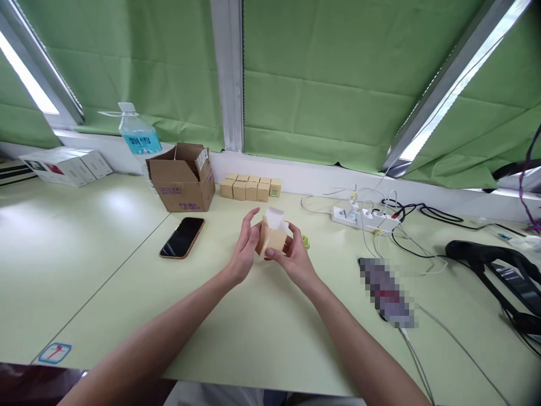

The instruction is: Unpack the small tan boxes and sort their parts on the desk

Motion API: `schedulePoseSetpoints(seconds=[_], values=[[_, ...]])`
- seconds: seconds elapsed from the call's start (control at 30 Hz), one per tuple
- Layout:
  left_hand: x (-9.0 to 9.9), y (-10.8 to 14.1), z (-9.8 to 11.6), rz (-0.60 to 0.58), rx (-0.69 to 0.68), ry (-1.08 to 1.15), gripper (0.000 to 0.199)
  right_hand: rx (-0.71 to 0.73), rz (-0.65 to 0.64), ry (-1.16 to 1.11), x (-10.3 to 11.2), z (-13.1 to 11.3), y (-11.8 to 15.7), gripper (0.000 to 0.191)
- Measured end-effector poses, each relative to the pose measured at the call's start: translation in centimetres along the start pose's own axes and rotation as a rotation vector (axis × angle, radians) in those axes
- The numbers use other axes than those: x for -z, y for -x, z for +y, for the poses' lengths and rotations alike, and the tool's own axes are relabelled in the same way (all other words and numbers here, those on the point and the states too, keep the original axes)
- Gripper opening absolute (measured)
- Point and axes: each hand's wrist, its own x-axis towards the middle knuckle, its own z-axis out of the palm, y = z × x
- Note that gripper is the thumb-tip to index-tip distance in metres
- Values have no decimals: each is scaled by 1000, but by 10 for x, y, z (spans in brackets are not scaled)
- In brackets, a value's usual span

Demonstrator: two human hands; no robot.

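A small tan paper box with its white-lined flap raised is between my two hands above the table. My right hand grips it from the right, thumb across its lower front. My left hand is at the box's left side, fingers apart and pointing up; whether its fingertips press on the box is hard to tell. Just beyond my right hand a small green item lies on the table, partly hidden by the fingers. Several small tan boxes stand in rows by the wall.
An open brown carton stands at the back left beside a large bottle. A black phone lies nearer. On the right are a white power strip with cables, a blurred device and a black headset.
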Motion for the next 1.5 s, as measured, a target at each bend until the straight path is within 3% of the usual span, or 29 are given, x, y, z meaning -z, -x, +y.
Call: schedulePoseSetpoints(seconds=[0.17,0.37,0.53,0.63,0.77,0.87,0.97,1.1,1.27,1.33,1.5], values=[[1,1,-9,-43,-113,12,69,4,-98,-371,15,-3,0,57],[-10,8,-15,-31,-213,-293,73,-60,-200,-493,18,-4,2,32],[-12,10,-17,-27,-414,-585,75,-86,-198,-525,15,-3,5,28],[-11,9,-16,-18,-541,-751,80,-67,-105,-492,14,-1,7,33],[-11,9,-12,49,-611,-899,88,-10,74,-456,13,4,8,50],[-11,9,-11,77,-631,-957,92,1,77,-427,9,5,9,46],[-12,10,-10,38,-652,-947,91,12,32,-419,6,4,10,44],[-15,14,-5,-34,-600,-758,88,-2,15,-448,9,5,7,50],[-16,12,-5,37,-436,-463,69,-7,30,-492,15,7,5,54],[-15,10,-7,39,-440,-464,61,6,12,-491,15,6,6,52],[-11,6,-11,65,-601,-677,55,-8,-35,-499,14,0,10,31]])
